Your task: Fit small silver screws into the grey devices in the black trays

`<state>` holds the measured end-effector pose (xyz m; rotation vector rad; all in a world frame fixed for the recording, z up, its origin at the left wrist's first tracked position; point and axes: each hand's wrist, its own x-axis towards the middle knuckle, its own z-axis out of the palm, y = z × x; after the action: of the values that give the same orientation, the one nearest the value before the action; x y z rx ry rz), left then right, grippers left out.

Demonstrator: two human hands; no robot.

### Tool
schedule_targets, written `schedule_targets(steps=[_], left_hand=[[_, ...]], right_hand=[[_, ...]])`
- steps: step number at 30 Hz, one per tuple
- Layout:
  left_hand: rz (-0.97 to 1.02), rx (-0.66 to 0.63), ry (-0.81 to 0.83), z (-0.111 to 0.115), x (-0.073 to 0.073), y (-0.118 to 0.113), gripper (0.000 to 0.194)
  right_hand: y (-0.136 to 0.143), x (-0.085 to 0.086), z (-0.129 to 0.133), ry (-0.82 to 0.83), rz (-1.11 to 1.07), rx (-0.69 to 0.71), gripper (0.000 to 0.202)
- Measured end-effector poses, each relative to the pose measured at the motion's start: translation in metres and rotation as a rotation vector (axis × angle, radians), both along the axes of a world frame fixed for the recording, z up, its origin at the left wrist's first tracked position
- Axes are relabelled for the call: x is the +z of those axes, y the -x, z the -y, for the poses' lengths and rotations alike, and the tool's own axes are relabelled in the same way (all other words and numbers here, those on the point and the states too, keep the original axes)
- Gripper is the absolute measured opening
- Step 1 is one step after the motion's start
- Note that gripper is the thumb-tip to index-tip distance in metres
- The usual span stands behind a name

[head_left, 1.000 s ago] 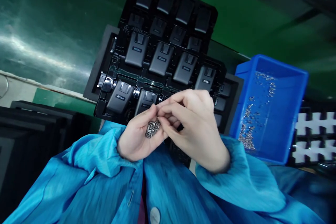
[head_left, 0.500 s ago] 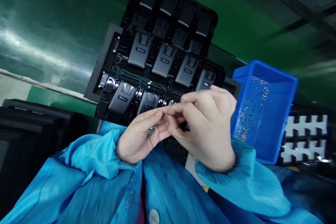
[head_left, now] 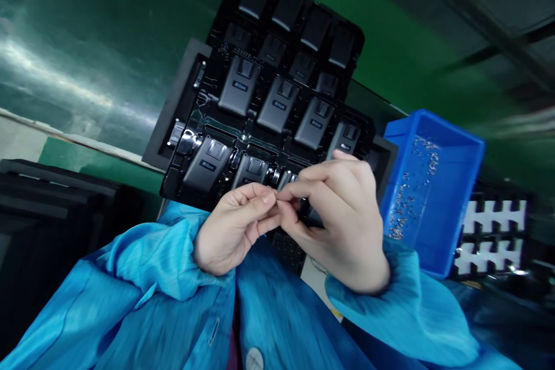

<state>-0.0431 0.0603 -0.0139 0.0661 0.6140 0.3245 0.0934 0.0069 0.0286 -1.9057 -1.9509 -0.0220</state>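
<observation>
My left hand (head_left: 236,228) is closed, palm up, thumb pressed on its index fingertip. The small metal parts seen earlier in that palm are now covered by the curled fingers. My right hand (head_left: 342,217) pinches thumb and index finger together against the left fingertips; whatever lies between them is too small to make out. Both hands hover over the near edge of a black plastic tray (head_left: 170,186). In its pockets sit several dark grey devices (head_left: 240,97) labelled "Riton"; the hands partly hide the nearest ones.
On the right, a tilted blue bin (head_left: 446,231) holds scattered small metal parts (head_left: 399,208). Beyond it are white cut-out pieces (head_left: 494,217) in a dark holder. Another black tray (head_left: 358,40) lies behind. Stacked black foam-like slabs (head_left: 65,185) stand at left.
My left fingers have curled over, hiding the metal parts, and the thumb has moved onto the index fingertip. The right hand keeps its pinch. The view has shifted slightly.
</observation>
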Motion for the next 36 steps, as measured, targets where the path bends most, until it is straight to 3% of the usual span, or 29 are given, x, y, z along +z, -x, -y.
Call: schedule_targets(steps=[3, 6, 10, 16, 26, 36], left_hand=[[-0.013, 0.000, 0.018, -0.002, -0.002, 0.002, 0.010], [-0.020, -0.004, 0.075, -0.008, -0.004, 0.008, 0.025], [-0.015, 0.028, 0.125, -0.019, -0.004, 0.023, 0.042], [-0.082, 0.057, 0.165, -0.024, 0.000, 0.035, 0.037], [-0.065, 0.040, 0.215, -0.016, 0.000, 0.033, 0.036], [0.104, 0.077, 0.214, -0.020, -0.006, 0.032, 0.039]], right_hand=[[-0.001, -0.002, -0.002, -0.011, -0.083, -0.012, 0.013], [-0.013, -0.008, -0.008, -0.050, -0.101, 0.017, 0.014], [-0.035, -0.029, -0.021, -0.032, 0.054, 0.036, 0.011], [-0.044, -0.060, -0.031, 0.048, 0.204, 0.085, 0.009], [-0.040, -0.059, -0.033, 0.031, 0.325, 0.168, 0.009], [-0.042, -0.059, -0.005, 0.076, 0.139, 0.148, 0.028]])
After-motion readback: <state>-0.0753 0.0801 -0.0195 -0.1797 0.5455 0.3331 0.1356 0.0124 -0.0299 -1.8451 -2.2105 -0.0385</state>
